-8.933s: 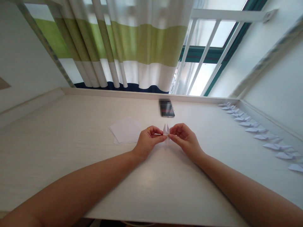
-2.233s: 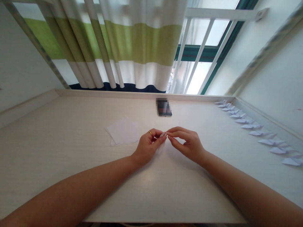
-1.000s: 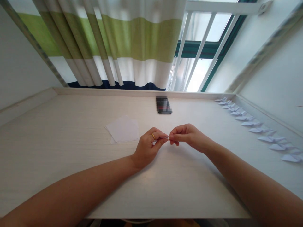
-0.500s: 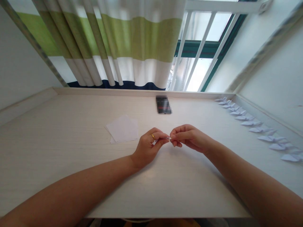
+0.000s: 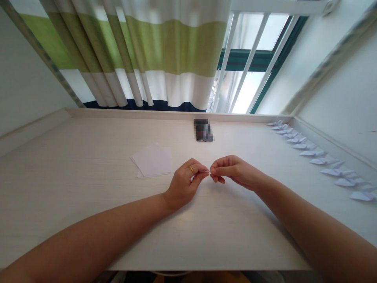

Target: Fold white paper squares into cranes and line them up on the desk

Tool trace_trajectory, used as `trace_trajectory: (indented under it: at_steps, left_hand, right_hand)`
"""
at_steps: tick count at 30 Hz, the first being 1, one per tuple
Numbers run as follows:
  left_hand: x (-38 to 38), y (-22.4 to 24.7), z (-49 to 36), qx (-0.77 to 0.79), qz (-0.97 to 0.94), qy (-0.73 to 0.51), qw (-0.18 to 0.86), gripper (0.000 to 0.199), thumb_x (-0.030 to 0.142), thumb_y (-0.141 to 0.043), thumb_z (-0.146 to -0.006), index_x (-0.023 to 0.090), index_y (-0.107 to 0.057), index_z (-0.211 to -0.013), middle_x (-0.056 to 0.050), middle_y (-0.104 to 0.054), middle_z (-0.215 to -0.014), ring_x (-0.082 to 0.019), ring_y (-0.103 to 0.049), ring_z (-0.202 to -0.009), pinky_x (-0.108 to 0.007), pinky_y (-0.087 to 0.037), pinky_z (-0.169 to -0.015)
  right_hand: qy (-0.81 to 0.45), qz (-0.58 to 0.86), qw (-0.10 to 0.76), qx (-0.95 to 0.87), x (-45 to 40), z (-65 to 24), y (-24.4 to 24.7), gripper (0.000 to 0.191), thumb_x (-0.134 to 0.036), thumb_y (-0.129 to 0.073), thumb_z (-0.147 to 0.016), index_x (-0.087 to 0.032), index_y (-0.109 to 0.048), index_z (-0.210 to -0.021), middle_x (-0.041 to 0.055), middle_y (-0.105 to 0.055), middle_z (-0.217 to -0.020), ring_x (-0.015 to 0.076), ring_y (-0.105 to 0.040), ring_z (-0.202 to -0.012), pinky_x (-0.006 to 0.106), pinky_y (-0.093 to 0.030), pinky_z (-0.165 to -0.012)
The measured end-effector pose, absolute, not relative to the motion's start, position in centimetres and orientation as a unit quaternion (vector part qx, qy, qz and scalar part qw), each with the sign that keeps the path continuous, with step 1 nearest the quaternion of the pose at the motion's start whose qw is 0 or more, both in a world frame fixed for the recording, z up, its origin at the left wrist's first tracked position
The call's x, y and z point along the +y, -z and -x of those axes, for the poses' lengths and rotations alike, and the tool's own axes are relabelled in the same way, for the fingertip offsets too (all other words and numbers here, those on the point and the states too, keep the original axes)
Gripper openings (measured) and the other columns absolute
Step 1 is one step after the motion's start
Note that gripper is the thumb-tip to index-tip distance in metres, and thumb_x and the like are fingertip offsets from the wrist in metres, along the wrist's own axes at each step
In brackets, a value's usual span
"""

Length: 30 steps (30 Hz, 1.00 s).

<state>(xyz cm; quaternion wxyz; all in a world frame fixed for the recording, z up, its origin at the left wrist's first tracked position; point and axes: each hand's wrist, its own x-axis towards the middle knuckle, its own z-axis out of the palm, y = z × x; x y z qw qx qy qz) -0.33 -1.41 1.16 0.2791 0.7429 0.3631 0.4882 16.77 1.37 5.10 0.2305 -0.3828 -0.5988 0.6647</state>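
Note:
My left hand, with a gold ring on one finger, pinches a small folded piece of paper over the middle of the table. Most of that paper is hidden behind the fingers. Close against it on the right, my right hand has thumb and forefinger pressed together at the paper's tip. Its other fingers are curled. To the left of my hands lie a few white square paper sheets, overlapping at slightly different angles on the table.
Several folded white paper cranes stand in a row along the right edge of the pale wooden table. A dark blurred object lies near the back edge. Behind are a green-and-white curtain and white window bars.
Both hands have shifted very slightly left, their fingertips still meeting at the folded paper. The sheets, the cranes and the dark object stay where they were.

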Motion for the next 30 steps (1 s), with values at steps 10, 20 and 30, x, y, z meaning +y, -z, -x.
trace_trajectory:
  at_steps: [10, 20, 30]
  left_hand:
    - [-1.2, -1.1, 0.35, 0.388, -0.725, -0.495, 0.28, 0.009, 0.02, -0.05, -0.077, 0.018, -0.058, -0.073, -0.002, -0.055, -0.072, -0.013, -0.052, -0.071, -0.026, -0.042, -0.067]
    - [-1.27, -1.22, 0.26, 0.377, -0.733, -0.493, 0.278, 0.008, 0.019, -0.05, -0.078, 0.017, -0.056, -0.073, -0.002, -0.053, -0.072, -0.012, -0.051, -0.07, -0.025, -0.041, -0.067]
    - [-0.95, -0.86, 0.3, 0.388, -0.641, -0.517, 0.412, 0.01, 0.025, -0.053, -0.076, 0.016, -0.055, -0.073, 0.0, -0.052, -0.07, -0.01, -0.048, -0.067, -0.024, -0.039, -0.063]
  right_hand:
    - [-0.519, 0.413, 0.238, -0.709, 0.82, -16.39, -5.23, 0.019, -0.032, -0.056, -0.073, -0.014, -0.06, -0.068, 0.0012, -0.059, -0.063, 0.0086, -0.046, -0.054, 0.023, -0.038, -0.053]
    - [-0.463, 0.42, 0.225, -0.747, 0.58, -16.35, -5.49, 0.015, -0.026, -0.052, -0.075, -0.015, -0.059, -0.067, 0.0001, -0.057, -0.061, 0.0081, -0.048, -0.054, 0.021, -0.038, -0.051]
    - [-0.472, 0.373, 0.293, -0.743, 0.94, -16.64, -5.13, 0.013, -0.025, -0.052, -0.076, -0.014, -0.058, -0.073, 0.0028, -0.06, -0.067, 0.0101, -0.051, -0.059, 0.024, -0.043, -0.057]
